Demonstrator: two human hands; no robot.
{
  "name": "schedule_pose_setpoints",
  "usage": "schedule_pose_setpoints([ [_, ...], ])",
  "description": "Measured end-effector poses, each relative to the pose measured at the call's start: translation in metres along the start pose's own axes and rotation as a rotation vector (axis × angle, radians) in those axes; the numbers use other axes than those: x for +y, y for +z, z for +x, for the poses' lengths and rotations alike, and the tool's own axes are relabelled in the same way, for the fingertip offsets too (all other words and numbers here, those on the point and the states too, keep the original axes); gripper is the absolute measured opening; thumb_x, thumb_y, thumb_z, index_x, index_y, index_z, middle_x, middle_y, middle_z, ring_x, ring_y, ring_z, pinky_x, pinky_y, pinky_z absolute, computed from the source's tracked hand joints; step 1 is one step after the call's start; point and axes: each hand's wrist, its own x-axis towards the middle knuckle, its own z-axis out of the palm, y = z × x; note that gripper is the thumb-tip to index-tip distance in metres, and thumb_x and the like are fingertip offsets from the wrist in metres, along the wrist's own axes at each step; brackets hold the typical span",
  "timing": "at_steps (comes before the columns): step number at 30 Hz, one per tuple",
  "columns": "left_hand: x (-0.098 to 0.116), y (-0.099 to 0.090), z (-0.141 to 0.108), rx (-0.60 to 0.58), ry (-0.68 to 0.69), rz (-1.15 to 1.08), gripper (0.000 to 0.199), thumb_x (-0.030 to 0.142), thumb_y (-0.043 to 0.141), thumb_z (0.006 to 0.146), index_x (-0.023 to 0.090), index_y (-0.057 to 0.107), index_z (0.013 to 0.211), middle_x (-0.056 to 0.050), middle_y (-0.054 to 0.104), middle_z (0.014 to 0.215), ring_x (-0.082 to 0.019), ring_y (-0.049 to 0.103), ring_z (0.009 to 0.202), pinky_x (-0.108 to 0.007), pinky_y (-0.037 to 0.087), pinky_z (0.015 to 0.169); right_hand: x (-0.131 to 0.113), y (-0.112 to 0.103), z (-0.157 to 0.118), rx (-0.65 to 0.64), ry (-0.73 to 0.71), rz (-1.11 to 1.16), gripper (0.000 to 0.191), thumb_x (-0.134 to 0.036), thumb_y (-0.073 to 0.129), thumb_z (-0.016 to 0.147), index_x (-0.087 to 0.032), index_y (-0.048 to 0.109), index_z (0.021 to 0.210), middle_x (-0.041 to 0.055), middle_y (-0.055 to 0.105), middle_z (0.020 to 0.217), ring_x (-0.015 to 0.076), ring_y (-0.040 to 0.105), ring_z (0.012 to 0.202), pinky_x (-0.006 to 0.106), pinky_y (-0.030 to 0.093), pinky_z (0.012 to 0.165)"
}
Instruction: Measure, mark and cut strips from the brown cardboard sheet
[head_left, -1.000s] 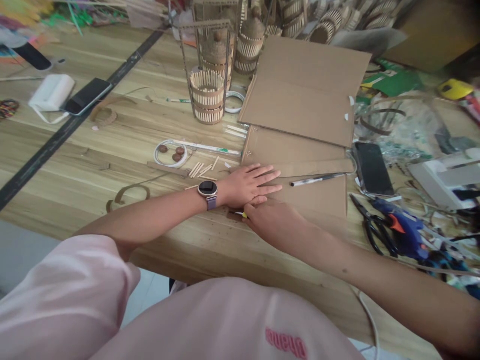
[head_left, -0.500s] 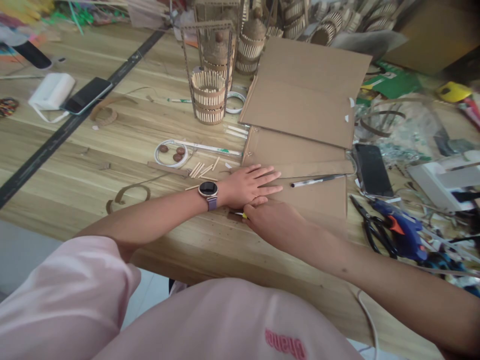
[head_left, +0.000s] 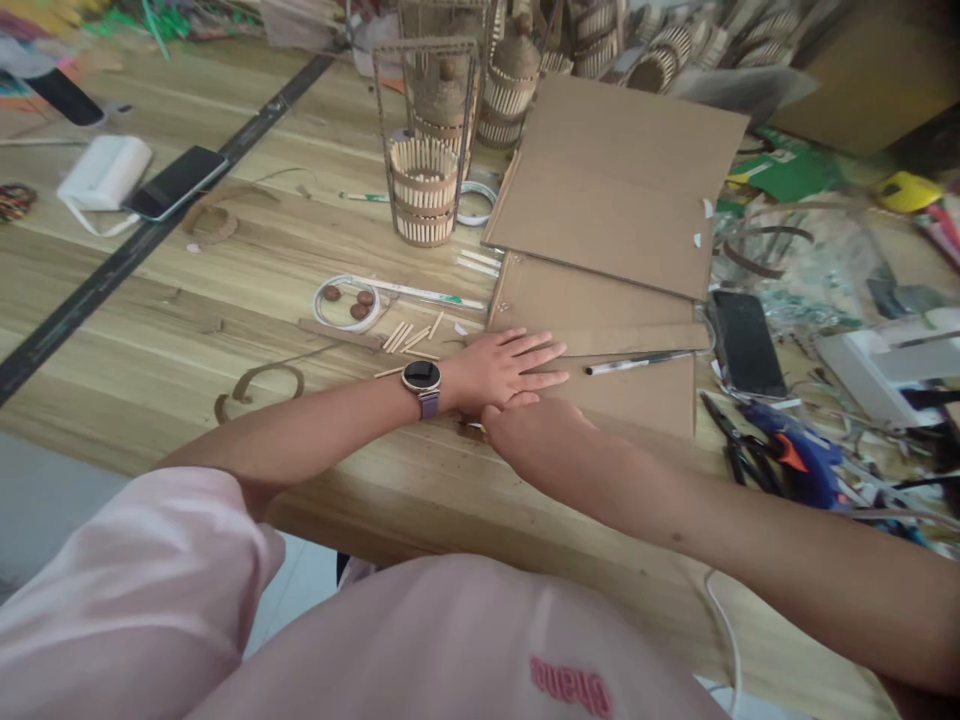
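Observation:
My left hand point(head_left: 510, 370), with a watch point(head_left: 421, 376) on its wrist, lies flat with spread fingers on the left edge of the lower cardboard sheet point(head_left: 637, 395). Just below it, my right hand point(head_left: 529, 430) is closed round a small tool, of which only a bit of yellow and a blade-like tip point(head_left: 475, 427) show at the left. The rest of that tool is hidden. A long cardboard strip point(head_left: 637, 339) and a pen point(head_left: 637, 364) lie on the sheet, right of my left fingers.
Small sticks point(head_left: 409, 335) and a tape ring point(head_left: 346, 303) holding brown balls lie left of the sheet. Behind stands a stick basket point(head_left: 425, 190) beside a larger cardboard piece point(head_left: 615, 180). Pliers point(head_left: 742, 440), a blue glue gun point(head_left: 810, 455) and a phone point(head_left: 748, 342) are at the right.
My right hand has shifted slightly left, and less of the tool's yellow part and tip shows. My left hand stays flat on the cardboard. The view has shifted slightly.

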Motion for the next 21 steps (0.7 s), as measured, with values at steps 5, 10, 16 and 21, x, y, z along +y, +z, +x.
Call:
schedule_pose_setpoints([
  [5, 0.0, -0.002, -0.001, -0.003, 0.004, -0.012, 0.05, 0.041, 0.036, 0.105, 0.026, 0.036, 0.152, -0.01, 0.028, 0.161, -0.027, 0.026, 0.148, -0.041, 0.019, 0.119, 0.001, 0.01, 0.001, 0.0, 0.009, -0.001, 0.038, 0.006, 0.051, 0.08, -0.006, 0.061, 0.114, 0.0204, 0.072, 0.099, 0.0276, 0.074, 0.083, 0.029, 0.056, 0.063],
  [10, 0.0, -0.001, 0.0, 0.048, 0.0, -0.069, 0.049, 0.04, 0.045, 0.102, 0.026, 0.042, 0.149, -0.009, 0.033, 0.159, -0.026, 0.03, 0.147, -0.041, 0.022, 0.119, 0.0, 0.013, -0.002, -0.013, 0.0, -0.02, 0.041, 0.007, 0.051, 0.079, -0.006, 0.06, 0.117, 0.02, 0.072, 0.1, 0.0276, 0.074, 0.079, 0.029, 0.055, 0.059],
  [16, 0.002, -0.004, 0.0, -0.025, -0.028, -0.038, 0.051, 0.043, 0.039, 0.103, 0.027, 0.037, 0.152, -0.007, 0.027, 0.161, -0.024, 0.024, 0.149, -0.04, 0.017, 0.12, 0.005, 0.025, 0.001, 0.047, 0.002, -0.026, 0.039, 0.006, 0.052, 0.079, -0.008, 0.062, 0.113, 0.0151, 0.073, 0.085, 0.0265, 0.074, 0.073, 0.026, 0.051, 0.053],
  [21, 0.002, -0.004, 0.001, -0.046, -0.031, -0.037, 0.051, 0.044, 0.038, 0.103, 0.027, 0.036, 0.152, -0.006, 0.025, 0.162, -0.025, 0.023, 0.15, -0.04, 0.016, 0.12, 0.01, 0.047, 0.002, 0.186, 0.006, -0.005, 0.039, 0.006, 0.052, 0.076, -0.007, 0.064, 0.111, 0.0112, 0.071, 0.072, 0.0246, 0.072, 0.06, 0.025, 0.044, 0.047],
])
